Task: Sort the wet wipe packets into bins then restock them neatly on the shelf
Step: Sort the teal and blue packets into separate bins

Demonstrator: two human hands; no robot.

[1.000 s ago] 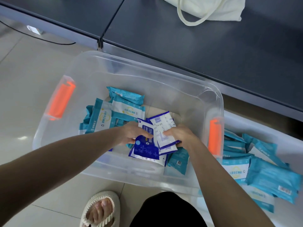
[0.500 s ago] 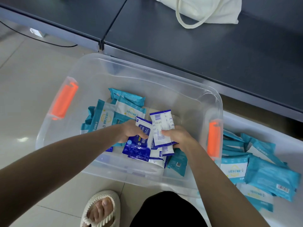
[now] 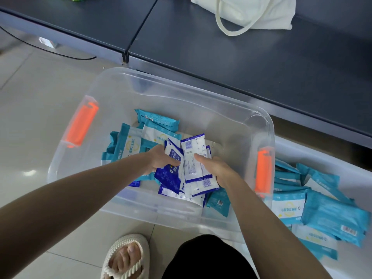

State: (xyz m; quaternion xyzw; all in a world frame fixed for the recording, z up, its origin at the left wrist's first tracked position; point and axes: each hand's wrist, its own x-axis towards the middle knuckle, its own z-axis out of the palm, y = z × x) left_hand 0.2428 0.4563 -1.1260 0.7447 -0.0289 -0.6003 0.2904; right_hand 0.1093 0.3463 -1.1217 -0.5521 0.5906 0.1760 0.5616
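Note:
A clear plastic bin [image 3: 201,101] with orange handles sits on the floor. Inside it, my left hand [image 3: 159,158] and my right hand [image 3: 215,170] both grip a bunch of dark blue and white wipe packets [image 3: 191,164], held upright between them. More dark blue packets [image 3: 173,190] lie beneath the bunch. Several teal wipe packets [image 3: 136,143] are piled at the bin's left and back, and one teal packet [image 3: 218,202] lies near its front right. A second bin [image 3: 322,158] at the right holds several teal packets [image 3: 330,210].
A dark grey shelf [image 3: 241,57] runs along the back, with a white tote bag [image 3: 253,13] on it. A black cable [image 3: 60,53] crosses the tiled floor at the left. My sandalled foot [image 3: 126,256] stands just in front of the clear bin.
Both hands have drawn the dark blue packets closer together and lifted them more upright. The view has shifted slightly downward.

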